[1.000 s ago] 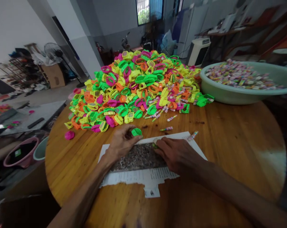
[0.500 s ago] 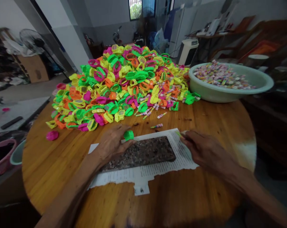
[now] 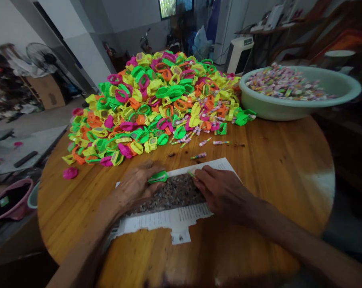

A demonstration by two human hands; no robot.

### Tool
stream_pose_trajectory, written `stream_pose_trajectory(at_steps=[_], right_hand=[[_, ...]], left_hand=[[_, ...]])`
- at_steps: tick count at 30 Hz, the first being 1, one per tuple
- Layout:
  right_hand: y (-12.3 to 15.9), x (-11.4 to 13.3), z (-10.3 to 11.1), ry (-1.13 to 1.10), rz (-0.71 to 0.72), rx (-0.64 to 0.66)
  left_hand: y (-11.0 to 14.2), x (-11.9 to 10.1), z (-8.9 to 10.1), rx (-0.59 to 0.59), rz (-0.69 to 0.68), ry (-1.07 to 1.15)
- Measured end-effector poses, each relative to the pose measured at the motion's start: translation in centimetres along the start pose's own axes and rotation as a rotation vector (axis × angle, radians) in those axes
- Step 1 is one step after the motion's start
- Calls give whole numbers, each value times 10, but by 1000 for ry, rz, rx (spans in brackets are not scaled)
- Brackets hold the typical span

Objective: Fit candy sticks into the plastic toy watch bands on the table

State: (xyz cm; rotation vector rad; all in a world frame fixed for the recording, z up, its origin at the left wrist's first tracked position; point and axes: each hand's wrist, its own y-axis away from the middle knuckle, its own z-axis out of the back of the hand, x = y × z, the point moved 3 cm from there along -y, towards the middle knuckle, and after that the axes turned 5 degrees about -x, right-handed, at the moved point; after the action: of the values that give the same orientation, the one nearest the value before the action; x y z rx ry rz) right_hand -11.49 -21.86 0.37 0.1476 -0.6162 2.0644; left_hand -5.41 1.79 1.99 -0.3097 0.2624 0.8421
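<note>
My left hand (image 3: 139, 182) grips a green plastic toy watch (image 3: 158, 177) between thumb and fingers, over the left part of a dark speckled stone slab (image 3: 175, 196). Closed in a pinch, my right hand (image 3: 218, 188) is above the slab's right part, a little apart from the watch. A small wrapped candy roll pokes out at its fingertips, showing only a yellow-green end (image 3: 191, 173). Under the slab lies a torn printed paper sheet (image 3: 181, 236). Beyond my hands rises a big heap of toy watches (image 3: 147, 108) in green, yellow, orange and pink.
Loose candy rolls (image 3: 199, 155) lie between the paper and the heap. A pale green basin (image 3: 277, 110) full of wrapped candy rolls stands at the table's back right. One pink piece (image 3: 70, 173) sits near the left edge of the round wooden table (image 3: 259, 160).
My right hand has moved left, from the paper's right edge to over the slab. The green watch has turned in my left hand. One more candy roll lies on the table near the heap.
</note>
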Motion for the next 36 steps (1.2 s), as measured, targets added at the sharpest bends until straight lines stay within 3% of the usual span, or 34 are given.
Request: stream_pose_trajectory(at_steps=[3, 11, 16, 19, 22, 27, 31, 36], right_hand=[[-3, 13, -7, 119, -8, 111], [-11, 15, 13, -61, 93, 428], [-21, 25, 8, 9, 222, 501], [-24, 36, 10, 42, 247, 492], [-17, 52, 9, 52, 252, 362], [23, 76, -19, 140, 530, 218], [48, 72, -34, 120, 436, 224], [45, 72, -17, 125, 335, 224]], left_hand=[[7, 3, -3, 2, -12, 38], [17, 6, -9, -91, 12, 114], [18, 4, -9, -81, 36, 153], [18, 3, -9, -88, 43, 176], [19, 5, -11, -100, 42, 192], [22, 8, -16, -143, 41, 205], [22, 9, -18, -171, 57, 195], [21, 8, -17, -145, 98, 185]])
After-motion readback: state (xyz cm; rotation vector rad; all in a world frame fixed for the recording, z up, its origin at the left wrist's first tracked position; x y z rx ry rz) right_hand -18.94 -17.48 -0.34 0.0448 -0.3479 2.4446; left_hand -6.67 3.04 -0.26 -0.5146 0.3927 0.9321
